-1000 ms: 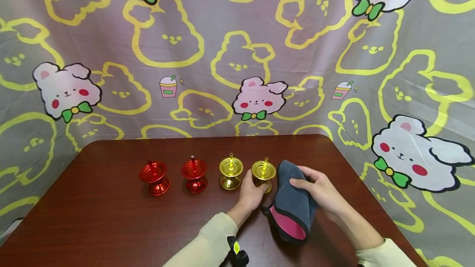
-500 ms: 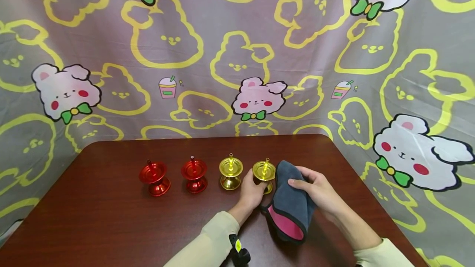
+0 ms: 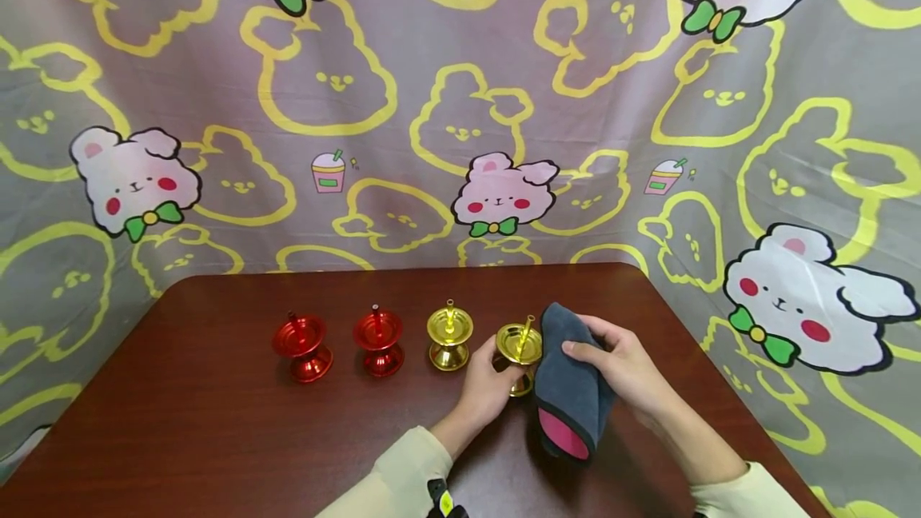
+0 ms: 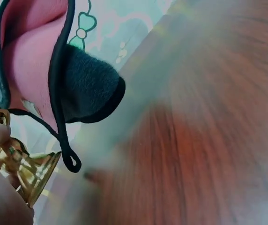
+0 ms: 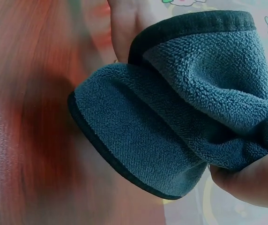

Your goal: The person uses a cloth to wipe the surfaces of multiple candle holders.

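**Gold stand tilted in the left hand, cloth held beside it**

Nearest the camera, two cream sleeves [image 3: 392, 474] came in from the bottom edge over the dark brown table [image 3: 180, 422]. The right hand [image 3: 622, 370] had its fingers curled round a folded grey cloth [image 3: 572, 386] with a pink underside, the thumb lying across the top of the fold. In the right wrist view the grey pile of the cloth [image 5: 185, 112] filled most of the frame, pinched at the lower right, with the other hand just behind it.

Just left of the cloth, the left hand [image 3: 485, 386] gripped a gold stand [image 3: 520, 350] by its stem, fingers wrapped round it. The stand leaned to the right, its rim touching or almost touching the cloth; whether its foot rested on the table could not be told. The left wrist view showed the gold foot [image 4: 28, 171] beside the fingers, with the cloth's pink face [image 4: 35, 61] hanging above it.

Further back and to the left stood an upright row: a second gold stand [image 3: 449, 336], then two red stands [image 3: 377, 340] [image 3: 302, 346], each apart from the next.

Behind the table hung a grey backdrop [image 3: 460, 102] printed with pink rabbits and yellow outlines.
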A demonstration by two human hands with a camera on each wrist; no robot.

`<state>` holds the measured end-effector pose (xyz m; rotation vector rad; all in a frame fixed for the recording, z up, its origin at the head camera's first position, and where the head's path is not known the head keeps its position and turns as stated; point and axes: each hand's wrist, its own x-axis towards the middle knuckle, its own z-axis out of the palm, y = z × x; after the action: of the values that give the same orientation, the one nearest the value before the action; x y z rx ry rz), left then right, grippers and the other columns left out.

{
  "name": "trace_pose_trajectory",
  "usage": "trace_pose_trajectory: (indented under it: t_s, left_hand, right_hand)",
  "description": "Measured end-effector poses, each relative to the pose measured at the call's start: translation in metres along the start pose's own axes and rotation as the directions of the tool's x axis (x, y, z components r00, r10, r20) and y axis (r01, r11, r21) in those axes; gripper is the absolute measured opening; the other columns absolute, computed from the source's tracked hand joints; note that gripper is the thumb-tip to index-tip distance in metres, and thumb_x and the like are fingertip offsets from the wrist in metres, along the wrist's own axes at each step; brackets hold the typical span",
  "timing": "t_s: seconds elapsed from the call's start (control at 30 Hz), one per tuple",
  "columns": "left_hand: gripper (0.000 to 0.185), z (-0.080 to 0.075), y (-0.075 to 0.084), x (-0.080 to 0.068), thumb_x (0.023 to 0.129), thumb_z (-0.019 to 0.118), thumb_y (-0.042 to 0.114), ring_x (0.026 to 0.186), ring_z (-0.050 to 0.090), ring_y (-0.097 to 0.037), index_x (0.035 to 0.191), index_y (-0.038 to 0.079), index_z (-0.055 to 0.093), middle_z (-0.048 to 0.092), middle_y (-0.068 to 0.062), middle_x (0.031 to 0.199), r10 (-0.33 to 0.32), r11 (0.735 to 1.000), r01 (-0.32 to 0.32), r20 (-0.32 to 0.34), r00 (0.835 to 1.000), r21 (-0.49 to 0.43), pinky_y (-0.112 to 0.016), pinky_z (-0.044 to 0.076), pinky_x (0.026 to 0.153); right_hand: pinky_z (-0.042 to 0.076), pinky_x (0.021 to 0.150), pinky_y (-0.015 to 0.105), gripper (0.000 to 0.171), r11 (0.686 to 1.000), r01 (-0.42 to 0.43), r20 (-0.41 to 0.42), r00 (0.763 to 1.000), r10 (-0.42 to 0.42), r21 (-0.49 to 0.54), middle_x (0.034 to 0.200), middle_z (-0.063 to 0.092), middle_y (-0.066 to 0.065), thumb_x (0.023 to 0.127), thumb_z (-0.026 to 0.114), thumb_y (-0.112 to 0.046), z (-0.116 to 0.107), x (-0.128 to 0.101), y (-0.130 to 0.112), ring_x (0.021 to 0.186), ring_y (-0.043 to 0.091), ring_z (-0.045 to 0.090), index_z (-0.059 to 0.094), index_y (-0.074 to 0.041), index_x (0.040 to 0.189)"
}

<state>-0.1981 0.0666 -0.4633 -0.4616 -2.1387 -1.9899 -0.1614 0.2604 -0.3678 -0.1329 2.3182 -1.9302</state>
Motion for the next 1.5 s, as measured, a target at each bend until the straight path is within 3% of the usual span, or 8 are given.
trace_pose_trajectory:
  t_s: [0.2, 0.4, 0.67, 1.17, 1.5]
  left_hand:
    - [0.036, -0.005, 0.016, -0.009, 0.088, 0.071, 0.0, 0.114, 0.06, -0.023, 0.123, 0.006, 0.065, 0.069, -0.005, 0.117, 0.016, 1.0, -0.017, 0.069, 0.997, 0.024, -0.041, 0.045, 0.101]
    - [0.033, -0.01, 0.024, -0.014, 0.089, 0.07, 0.002, 0.111, 0.06, -0.02, 0.121, 0.008, 0.066, 0.069, -0.003, 0.115, 0.027, 0.998, -0.034, 0.117, 0.993, 0.056, -0.037, 0.046, 0.099]
    - [0.032, -0.015, 0.021, -0.016, 0.09, 0.072, 0.008, 0.11, 0.061, -0.014, 0.121, 0.014, 0.067, 0.069, 0.002, 0.115, 0.04, 0.997, -0.05, 0.149, 0.988, 0.064, -0.035, 0.046, 0.098]
    - [0.033, -0.022, 0.027, -0.016, 0.088, 0.072, 0.005, 0.109, 0.06, -0.018, 0.121, 0.01, 0.068, 0.068, -0.002, 0.114, 0.036, 0.992, -0.057, 0.174, 0.984, 0.113, -0.036, 0.047, 0.096]
    - [0.032, -0.027, 0.025, -0.014, 0.087, 0.072, 0.004, 0.104, 0.061, -0.017, 0.118, 0.009, 0.068, 0.068, -0.002, 0.11, 0.032, 0.985, -0.066, 0.203, 0.979, 0.161, -0.035, 0.048, 0.093]
  right_hand:
    - [0.057, 0.072, 0.04, 0.052, 1.0, 0.015, 0.003, 1.0, -0.015, -0.023, 0.108, 0.066, 0.016, 0.095, 0.07, -0.019, 0.002, 0.001, -0.004, 0.086, 0.029, 0.068, 0.053, -0.002, 0.141]
    - [0.057, 0.073, 0.041, 0.053, 0.999, 0.018, 0.019, 1.0, -0.017, -0.03, 0.113, 0.065, 0.018, 0.094, 0.071, -0.02, 0.005, 0.001, -0.006, 0.088, 0.03, 0.068, 0.053, -0.005, 0.142]
    - [0.057, 0.072, 0.042, 0.052, 0.998, 0.041, 0.046, 0.998, -0.039, -0.047, 0.115, 0.065, 0.019, 0.094, 0.071, -0.02, 0.01, 0.002, -0.005, 0.088, 0.032, 0.068, 0.055, -0.007, 0.142]
    - [0.057, 0.068, 0.04, 0.049, 0.997, 0.03, 0.168, 0.986, -0.018, -0.074, 0.101, 0.067, 0.017, 0.096, 0.068, -0.024, 0.015, 0.006, -0.001, 0.08, 0.032, 0.068, 0.056, -0.002, 0.139]
    - [0.056, 0.066, 0.041, 0.036, 0.978, 0.052, 0.259, 0.966, 0.003, -0.204, 0.094, 0.069, 0.013, 0.096, 0.068, -0.027, 0.012, 0.011, -0.004, 0.077, 0.029, 0.067, 0.066, -0.005, 0.124]
